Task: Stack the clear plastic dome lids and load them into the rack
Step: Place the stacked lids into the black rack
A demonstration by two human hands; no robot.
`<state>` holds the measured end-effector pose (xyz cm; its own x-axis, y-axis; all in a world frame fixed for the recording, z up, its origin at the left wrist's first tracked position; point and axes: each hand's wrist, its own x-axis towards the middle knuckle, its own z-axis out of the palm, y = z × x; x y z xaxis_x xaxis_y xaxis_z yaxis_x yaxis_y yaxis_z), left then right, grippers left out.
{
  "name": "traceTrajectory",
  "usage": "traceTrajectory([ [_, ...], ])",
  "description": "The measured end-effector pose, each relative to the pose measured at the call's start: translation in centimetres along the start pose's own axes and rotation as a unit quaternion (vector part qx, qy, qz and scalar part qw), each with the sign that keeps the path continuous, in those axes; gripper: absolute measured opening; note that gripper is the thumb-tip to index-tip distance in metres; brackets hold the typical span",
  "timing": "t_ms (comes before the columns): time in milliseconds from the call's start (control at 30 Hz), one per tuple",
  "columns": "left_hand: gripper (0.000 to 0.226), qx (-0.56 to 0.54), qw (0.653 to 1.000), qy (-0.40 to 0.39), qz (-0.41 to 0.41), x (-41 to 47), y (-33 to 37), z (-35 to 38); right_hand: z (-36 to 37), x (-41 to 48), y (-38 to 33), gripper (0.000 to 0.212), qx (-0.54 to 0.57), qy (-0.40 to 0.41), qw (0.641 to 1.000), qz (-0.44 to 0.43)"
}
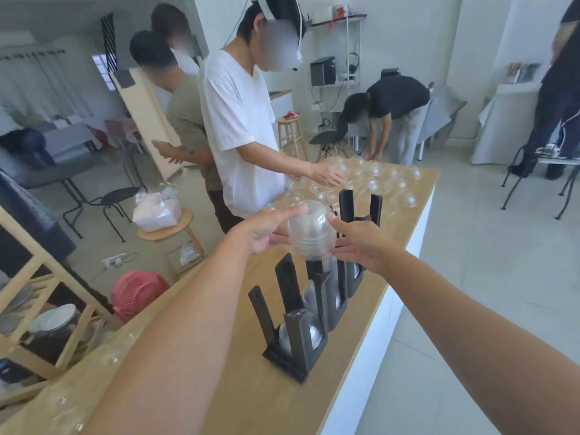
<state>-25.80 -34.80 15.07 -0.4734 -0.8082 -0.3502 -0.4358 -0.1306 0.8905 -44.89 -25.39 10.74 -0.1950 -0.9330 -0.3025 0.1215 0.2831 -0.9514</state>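
A stack of clear dome lids [310, 232] hangs in the air above the black rack [301, 328], dome side up. My left hand [270, 229] holds it from the left, fingers along the dome. My right hand [357, 243] cups it from the right with curled fingers. The rack stands in a row of upright slots on the wooden table [266, 400]; its near slots hold nested lids [298, 328]. Many loose dome lids [376, 180] lie spread over the table's far end.
A person in a white shirt [238, 127] stands at the table's left side, one hand [326, 175] over the loose lids. Other people stand behind. A stool with bags [163, 221] and a red basket [138, 290] sit left of the table.
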Motion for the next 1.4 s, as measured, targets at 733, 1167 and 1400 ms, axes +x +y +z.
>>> traceTrajectory([
  [733, 0.081, 0.120, 0.974, -0.177, -0.073, 6.9, -4.3, -1.0, 1.5, 0.2, 6.2, 0.095, 0.005, 0.081, 0.992, 0.099],
  [1167, 0.088, 0.101, 0.968, -0.206, -0.098, 10.0, -7.3, -0.4, 1.6, 1.8, 8.9, 0.105, 0.030, 0.035, 0.990, 0.134],
  [1400, 0.055, 0.068, 0.962, -0.221, -0.145, 11.2, -8.4, -0.5, 1.5, 2.7, 10.0, 0.074, 0.020, 0.053, 0.988, 0.141],
])
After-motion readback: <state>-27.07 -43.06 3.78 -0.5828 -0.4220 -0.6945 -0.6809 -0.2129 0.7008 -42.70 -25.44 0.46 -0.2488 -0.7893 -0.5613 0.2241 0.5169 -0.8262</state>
